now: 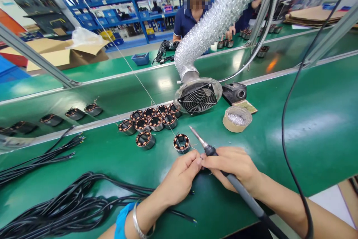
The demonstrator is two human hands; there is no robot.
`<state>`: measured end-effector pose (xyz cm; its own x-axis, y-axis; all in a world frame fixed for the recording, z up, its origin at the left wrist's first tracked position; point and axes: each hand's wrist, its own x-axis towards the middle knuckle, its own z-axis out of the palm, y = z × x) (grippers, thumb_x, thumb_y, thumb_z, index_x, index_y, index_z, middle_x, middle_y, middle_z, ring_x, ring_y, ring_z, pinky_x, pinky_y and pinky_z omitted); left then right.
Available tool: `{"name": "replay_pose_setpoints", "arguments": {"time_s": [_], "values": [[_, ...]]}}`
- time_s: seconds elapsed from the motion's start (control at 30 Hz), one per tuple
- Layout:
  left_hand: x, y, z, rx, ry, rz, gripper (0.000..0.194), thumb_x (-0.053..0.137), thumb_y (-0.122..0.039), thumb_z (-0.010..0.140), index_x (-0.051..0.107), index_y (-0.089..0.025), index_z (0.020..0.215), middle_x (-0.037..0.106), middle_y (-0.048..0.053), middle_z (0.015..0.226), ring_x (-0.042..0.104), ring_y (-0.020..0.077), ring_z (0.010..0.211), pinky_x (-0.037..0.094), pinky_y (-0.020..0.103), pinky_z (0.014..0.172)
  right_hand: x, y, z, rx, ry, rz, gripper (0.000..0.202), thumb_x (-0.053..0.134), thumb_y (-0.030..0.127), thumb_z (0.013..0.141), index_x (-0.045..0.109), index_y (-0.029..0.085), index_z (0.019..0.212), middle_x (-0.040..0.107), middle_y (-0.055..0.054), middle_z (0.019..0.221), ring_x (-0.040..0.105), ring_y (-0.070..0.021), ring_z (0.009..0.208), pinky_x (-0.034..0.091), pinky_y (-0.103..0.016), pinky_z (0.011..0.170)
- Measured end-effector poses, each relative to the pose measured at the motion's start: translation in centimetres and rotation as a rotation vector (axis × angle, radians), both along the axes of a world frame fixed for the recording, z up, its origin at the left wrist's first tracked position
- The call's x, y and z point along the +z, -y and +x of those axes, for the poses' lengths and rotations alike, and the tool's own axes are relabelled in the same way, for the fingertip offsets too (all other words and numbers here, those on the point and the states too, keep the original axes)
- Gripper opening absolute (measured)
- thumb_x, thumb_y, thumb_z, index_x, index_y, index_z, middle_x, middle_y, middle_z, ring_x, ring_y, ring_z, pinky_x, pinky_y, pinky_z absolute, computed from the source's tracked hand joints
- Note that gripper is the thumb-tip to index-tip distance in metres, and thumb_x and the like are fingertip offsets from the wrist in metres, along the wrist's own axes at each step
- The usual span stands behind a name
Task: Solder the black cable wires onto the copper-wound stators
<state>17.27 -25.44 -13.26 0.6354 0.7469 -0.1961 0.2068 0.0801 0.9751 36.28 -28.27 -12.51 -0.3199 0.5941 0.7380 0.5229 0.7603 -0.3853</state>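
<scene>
On the green bench [302, 131], just beyond the fingertips of both hands, one small motor stator [181, 151] stands alone with its open side upward. It is a short ring with a dark metallic outer wall; inside it, copper coils sit all around a hollow centre, between black parts, and thin wires stick out toward the right. The left hand [181, 175] has its thumb and forefinger pressed together; whether something small is between them, I cannot tell. The right hand [237, 164] is closed around the soldering iron [246, 196], which has a grey-and-black handle and a dull, pointed metal tip, directed up and left, well clear of the ring. Its fingertips meet those of the other hand. Behind, a group of similar stators [156, 122] stands close together, to the left of the round fan [198, 99].
</scene>
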Motion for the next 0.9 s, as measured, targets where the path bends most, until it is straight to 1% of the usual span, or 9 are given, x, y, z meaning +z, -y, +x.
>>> {"name": "replay_pose_setpoints", "arguments": {"time_s": [0.1,0.23,0.3,0.47,0.53,0.6,0.67,0.77,0.9], "values": [[0.9,0.0,-0.2,-0.06,-0.07,0.055,0.034,0.04,-0.047,0.099,0.044,-0.019,0.078,0.04,-0.004,0.071,0.034,0.0126,0.065,0.03,0.025,0.06,-0.1,0.1,0.0,0.006,0.039,0.039,0.028,0.049,0.002,0.087,0.063,0.02,0.102,0.057,0.002,0.065,0.052,-0.0103,0.054,0.041,-0.022,0.052],[2.5,-0.1,-0.3,-0.101,-0.225,0.264,0.028,0.04,-0.038,0.1,0.05,-0.019,0.081,0.052,-0.001,0.079,0.046,0.0153,0.075,0.034,0.027,0.069,-0.1,0.7,0.2,0.008,0.006,-0.038,0.029,0.048,0.0,0.085,0.058,0.019,0.105,0.061,0.0,0.075,0.056,-0.0111,0.062,0.044,-0.022,0.057],[2.7,-0.2,-0.2,-0.095,-0.238,0.278,0.027,0.04,-0.036,0.1,0.05,-0.019,0.081,0.052,-0.001,0.079,0.046,0.0154,0.075,0.034,0.027,0.069,-0.1,0.9,0.2,0.011,0.015,-0.061,0.029,0.048,0.001,0.084,0.057,0.018,0.106,0.057,0.001,0.072,0.052,-0.0115,0.058,0.041,-0.023,0.053],[1.6,-0.3,0.0,-0.049,-0.111,0.122,0.032,0.044,-0.043,0.097,0.048,-0.019,0.077,0.046,-0.003,0.072,0.04,0.0128,0.068,0.033,0.024,0.062,-0.1,1.2,-0.1,0.013,0.035,-0.067,0.028,0.049,0.004,0.086,0.056,0.018,0.109,0.052,0.002,0.07,0.047,-0.0115,0.057,0.037,-0.023,0.051],[1.2,-0.2,0.2,-0.06,-0.03,-0.069,0.038,0.046,-0.051,0.094,0.047,-0.019,0.074,0.043,-0.005,0.064,0.034,0.0099,0.055,0.027,0.023,0.051,-0.3,1.2,-0.1,0.02,0.039,-0.08,0.029,0.047,0.003,0.087,0.056,0.018,0.11,0.054,0.001,0.072,0.048,-0.0117,0.058,0.038,-0.023,0.052],[1.1,-0.1,0.5,-0.06,0.027,-0.311,0.042,0.05,-0.057,0.089,0.046,-0.019,0.07,0.039,-0.008,0.054,0.023,0.0068,0.042,0.016,0.022,0.042,-0.5,1.2,0.0,0.039,0.053,-0.082,0.031,0.045,0.003,0.088,0.055,0.018,0.113,0.055,0.0,0.073,0.05,-0.0124,0.059,0.038,-0.023,0.052],[1.2,0.0,0.8,-0.018,0.057,-0.475,0.043,0.059,-0.059,0.082,0.045,-0.02,0.069,0.036,-0.01,0.049,0.014,0.0048,0.037,0.008,0.023,0.038,-0.7,1.1,0.2,0.044,0.048,-0.067,0.033,0.044,0.002,0.089,0.055,0.019,0.115,0.057,-0.001,0.075,0.051,-0.0129,0.06,0.04,-0.023,0.052],[1.3,0.2,1.1,0.093,0.091,-0.493,0.048,0.07,-0.06,0.072,0.044,-0.02,0.067,0.031,-0.012,0.047,0.014,0.0039,0.039,0.007,0.021,0.038,-0.7,1.0,0.6,0.025,-0.023,-0.045,0.031,0.049,0.001,0.087,0.055,0.019,0.111,0.061,-0.001,0.077,0.055,-0.0124,0.062,0.045,-0.023,0.057],[1.2,0.6,1.2,0.179,0.098,-0.405,0.054,0.071,-0.065,0.068,0.042,-0.02,0.064,0.025,-0.013,0.045,0.013,0.0041,0.041,0.008,0.019,0.04,-0.7,1.4,1.0,0.023,-0.062,-0.164,0.026,0.062,0.012,0.081,0.056,0.019,0.106,0.065,-0.001,0.079,0.06,-0.014,0.064,0.049,-0.026,0.062]]}}
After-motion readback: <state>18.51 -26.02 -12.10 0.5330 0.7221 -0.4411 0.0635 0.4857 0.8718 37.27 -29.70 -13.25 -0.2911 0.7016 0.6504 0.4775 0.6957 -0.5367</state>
